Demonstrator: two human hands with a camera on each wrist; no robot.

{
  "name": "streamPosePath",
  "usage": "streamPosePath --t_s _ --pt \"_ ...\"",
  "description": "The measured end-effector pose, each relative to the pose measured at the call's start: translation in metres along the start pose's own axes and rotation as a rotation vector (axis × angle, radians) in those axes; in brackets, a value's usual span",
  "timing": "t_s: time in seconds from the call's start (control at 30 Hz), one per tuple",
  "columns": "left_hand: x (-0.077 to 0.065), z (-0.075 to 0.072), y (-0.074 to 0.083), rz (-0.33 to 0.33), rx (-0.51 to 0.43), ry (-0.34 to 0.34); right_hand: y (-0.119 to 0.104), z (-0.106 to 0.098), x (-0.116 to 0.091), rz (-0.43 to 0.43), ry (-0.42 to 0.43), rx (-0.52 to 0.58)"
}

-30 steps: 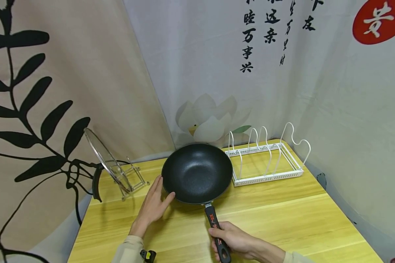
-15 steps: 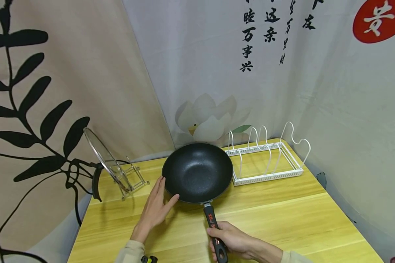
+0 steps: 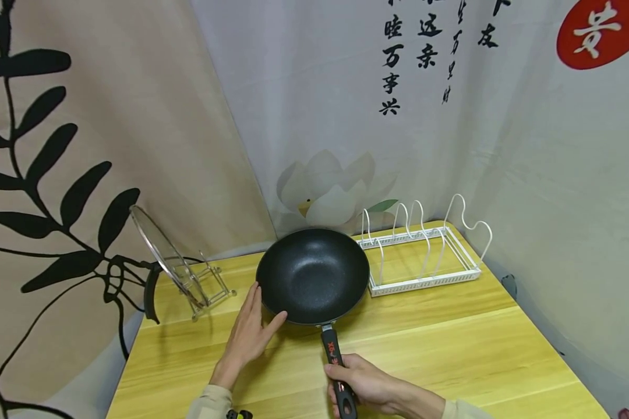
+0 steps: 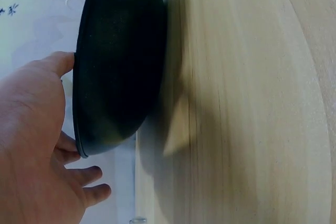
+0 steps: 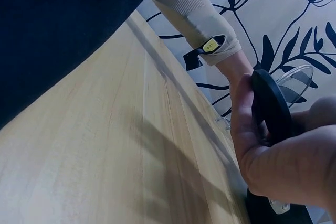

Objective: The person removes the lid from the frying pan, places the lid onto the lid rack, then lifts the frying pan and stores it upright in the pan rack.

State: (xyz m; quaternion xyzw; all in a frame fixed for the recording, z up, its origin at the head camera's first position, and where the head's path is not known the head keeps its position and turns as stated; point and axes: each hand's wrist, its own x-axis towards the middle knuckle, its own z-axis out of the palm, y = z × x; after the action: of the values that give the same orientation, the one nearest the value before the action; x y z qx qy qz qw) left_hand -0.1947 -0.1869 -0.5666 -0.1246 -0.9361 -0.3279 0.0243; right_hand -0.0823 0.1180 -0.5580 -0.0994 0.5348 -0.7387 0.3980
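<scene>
Pan (image 4: 121,66) partly out of fr., L + R wrist cams

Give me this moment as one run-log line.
left hand: touches round black frying pan; right hand: grips its black handle; rectangular white wire rack: right of pan; round clear lid: tilted on silver wire stand

Black it is for the pan (image 3: 312,273), black again on the handle (image 3: 329,337), with red lettering (image 3: 331,349) too! The tabletop (image 3: 451,349) glows yellow, streaked with wood grain. White for the rack (image 3: 424,283)! Black leaves (image 3: 84,192) pattern the beige cloth (image 3: 178,116); pale grey fabric (image 3: 314,70) carries black characters (image 3: 392,55), a red oval (image 3: 570,32), a faint whitish lotus (image 3: 335,201). Cream sleeves (image 3: 209,402)!
</scene>
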Motion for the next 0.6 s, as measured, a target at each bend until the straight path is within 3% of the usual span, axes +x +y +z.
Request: streamPosePath --t_s 0.6 --pt "0.0102 -0.0065 -0.0083 0.012 -0.01 -0.033 -0.0019 0.0057 0.0105 -0.007 -0.005 0.005"
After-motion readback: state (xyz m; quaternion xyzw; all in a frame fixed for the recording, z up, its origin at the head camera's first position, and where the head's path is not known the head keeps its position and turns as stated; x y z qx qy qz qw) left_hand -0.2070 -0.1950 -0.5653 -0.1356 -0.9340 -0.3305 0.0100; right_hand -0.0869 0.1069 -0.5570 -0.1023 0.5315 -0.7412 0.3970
